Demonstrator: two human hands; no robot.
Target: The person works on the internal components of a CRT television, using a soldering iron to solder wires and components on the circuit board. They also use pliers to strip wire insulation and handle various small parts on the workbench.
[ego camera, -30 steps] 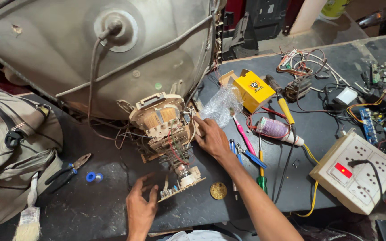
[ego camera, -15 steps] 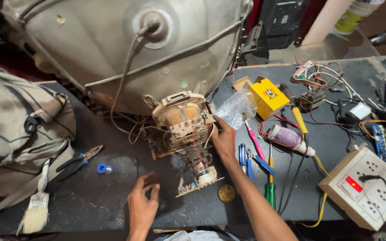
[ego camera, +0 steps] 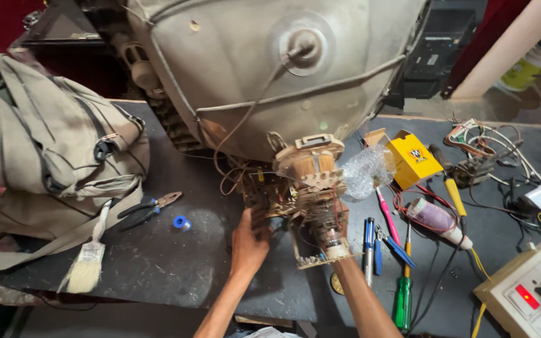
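Here, the left hand (ego camera: 250, 241) reaches up to the neck of the large grey picture tube (ego camera: 270, 69) that lies on the dark bench (ego camera: 170, 269), its fingers curled against the tangle of brown coil yoke and wiring (ego camera: 305, 172) at the tube's narrow end. The right hand (ego camera: 340, 222) is mostly hidden behind the small tan circuit board (ego camera: 320, 250) plugged on the tube neck; only its forearm shows clearly, so whether its fingers are spread or pinched cannot be told. Just right of the board lie a blue-handled screwdriver (ego camera: 369, 241), blue-handled pliers (ego camera: 396, 245) and a green-handled screwdriver (ego camera: 402, 303). A crumpled clear plastic bag (ego camera: 367, 169) sits beside a small yellow cardboard box (ego camera: 413, 159). On the left of the bench rest a grey canvas bag (ego camera: 51, 150), dark-handled pliers (ego camera: 148, 208), a small blue roll (ego camera: 181, 223) and a pale paintbrush (ego camera: 89, 266). At the lower right corner stands a beige socket board with a red switch (ego camera: 530, 294).
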